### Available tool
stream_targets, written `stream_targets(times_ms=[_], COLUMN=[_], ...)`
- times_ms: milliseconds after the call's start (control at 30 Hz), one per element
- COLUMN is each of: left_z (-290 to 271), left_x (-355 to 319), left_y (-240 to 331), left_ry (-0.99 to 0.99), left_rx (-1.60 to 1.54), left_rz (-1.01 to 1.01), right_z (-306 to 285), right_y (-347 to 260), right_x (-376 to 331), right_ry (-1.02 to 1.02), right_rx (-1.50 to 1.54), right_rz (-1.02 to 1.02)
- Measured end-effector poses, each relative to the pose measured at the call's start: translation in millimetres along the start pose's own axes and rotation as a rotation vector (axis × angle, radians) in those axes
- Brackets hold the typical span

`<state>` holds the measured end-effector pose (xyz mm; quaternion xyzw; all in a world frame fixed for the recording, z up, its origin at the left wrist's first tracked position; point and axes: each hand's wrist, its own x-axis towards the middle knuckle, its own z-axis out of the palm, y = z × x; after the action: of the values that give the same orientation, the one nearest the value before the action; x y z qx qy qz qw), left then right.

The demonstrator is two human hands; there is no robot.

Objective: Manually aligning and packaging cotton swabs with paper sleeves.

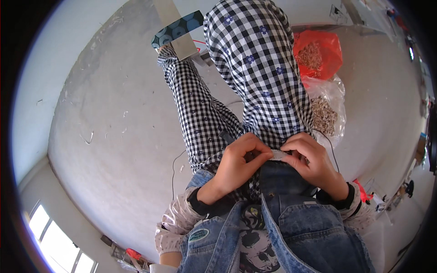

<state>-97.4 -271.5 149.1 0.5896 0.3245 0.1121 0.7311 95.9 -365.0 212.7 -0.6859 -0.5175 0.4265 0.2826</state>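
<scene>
Over my lap, both hands come close together on a small whitish strip [278, 155]; its material is too small to make out. My left hand [236, 164] pinches its left end between thumb and index finger. With thumb and fingertips, my right hand [313, 159] grips the other end. Just below the strip lies a piece of dark cloth [283, 176], above my open denim vest [314, 223]. Black-and-white checked trousers [259, 68] cover my legs beneath and beyond the hands.
A red plastic bag [330, 50] and a clear plastic bag [339, 109], both with brownish bits inside, stand right of my legs. A thin dark cable [174, 170] runs along the grey floor [114, 136]. My foot wears a blue-green patterned slipper [177, 29].
</scene>
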Motion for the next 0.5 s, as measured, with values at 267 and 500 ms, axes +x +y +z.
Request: stream_targets(times_ms=[267,500], left_z=[0,-3], left_x=[2,-5], left_y=[17,27], left_ry=[0.083,0.133], left_rx=[0.095,0.121], left_rz=[0.205,0.303], right_z=[13,5], right_y=[5,-10], right_x=[8,12], right_ry=[0.137,0.162], right_rx=[-0.126,0.020], right_rz=[-0.246,-0.204])
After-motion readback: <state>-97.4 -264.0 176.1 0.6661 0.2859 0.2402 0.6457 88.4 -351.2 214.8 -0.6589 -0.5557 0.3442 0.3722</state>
